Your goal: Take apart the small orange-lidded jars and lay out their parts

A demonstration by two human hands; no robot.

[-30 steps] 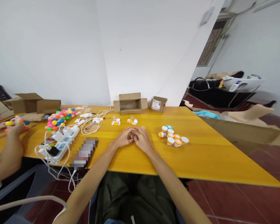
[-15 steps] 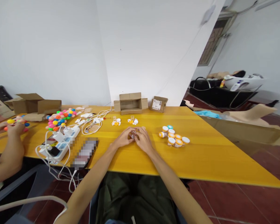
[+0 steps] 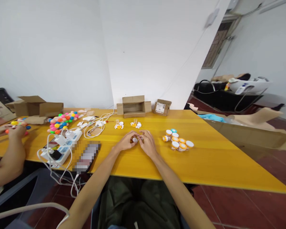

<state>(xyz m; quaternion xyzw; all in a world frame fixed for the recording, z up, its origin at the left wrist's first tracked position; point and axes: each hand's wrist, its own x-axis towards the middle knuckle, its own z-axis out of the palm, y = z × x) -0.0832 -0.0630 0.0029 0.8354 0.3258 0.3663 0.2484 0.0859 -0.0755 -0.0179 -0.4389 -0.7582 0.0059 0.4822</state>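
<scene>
Over the middle of the table my left hand has its fingers closed around a small round whitish piece, most of it hidden by the fingers. Close beside it, my right hand is bent inward with thumb and fingers pinched together; what they hold is too small to make out. Beyond the hands lie two little groups of white and orange parts, each with a small clear cup. To the right of my hands, several small clear jars with white, orange and teal lids stand close together, one lying on its side.
An open cardboard box and a smaller box stand against the wall. Left are a phone, a power strip with tangled cables and a pile of coloured balls. A co-worker's hands hold more balls.
My hands have drawn slightly apart, so the round whitish piece at my left fingers shows more plainly. The jars and loose parts stay in place.
</scene>
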